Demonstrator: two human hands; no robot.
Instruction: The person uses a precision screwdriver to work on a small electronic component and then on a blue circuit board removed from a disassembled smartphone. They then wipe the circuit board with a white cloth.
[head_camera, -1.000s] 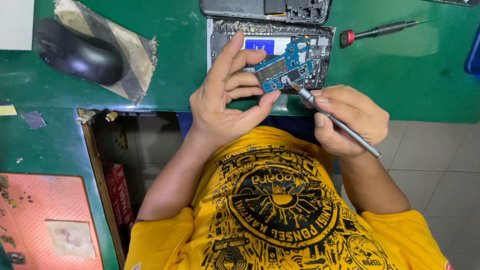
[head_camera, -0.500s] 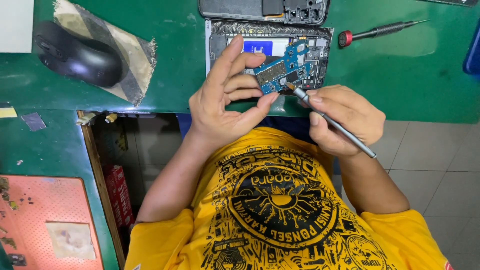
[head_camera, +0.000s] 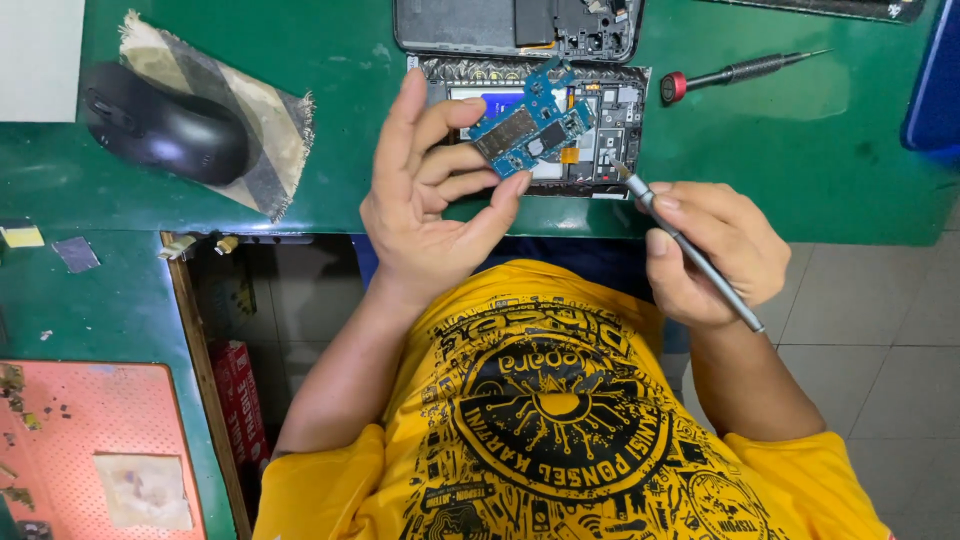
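Blue circuit board (head_camera: 530, 128): now lifted and tilted, its far end over the opened phone frame (head_camera: 610, 130) that lies on the green table (head_camera: 800, 160). Half a second ago the metal tool tip sat against the board's lower edge; now the two are apart, so the board looks freed from the tool and carried by your left hand alone.

Left hand (head_camera: 435, 200): grip closed on the board, thumb tip pressing its near edge, index and middle fingers behind it, the other fingers loosely curled.

Right hand (head_camera: 715, 250): has drawn back to the right. Grip closed around the slim metal tool (head_camera: 685, 245), held pen-fashion, tip pointing toward the frame's near right corner, close to it; contact cannot be told.

Surroundings: second phone housing (head_camera: 515, 25) just beyond the frame; red-capped screwdriver (head_camera: 745, 72) to the right; black mouse (head_camera: 165, 125) on a cloth scrap (head_camera: 260, 140) to the left.
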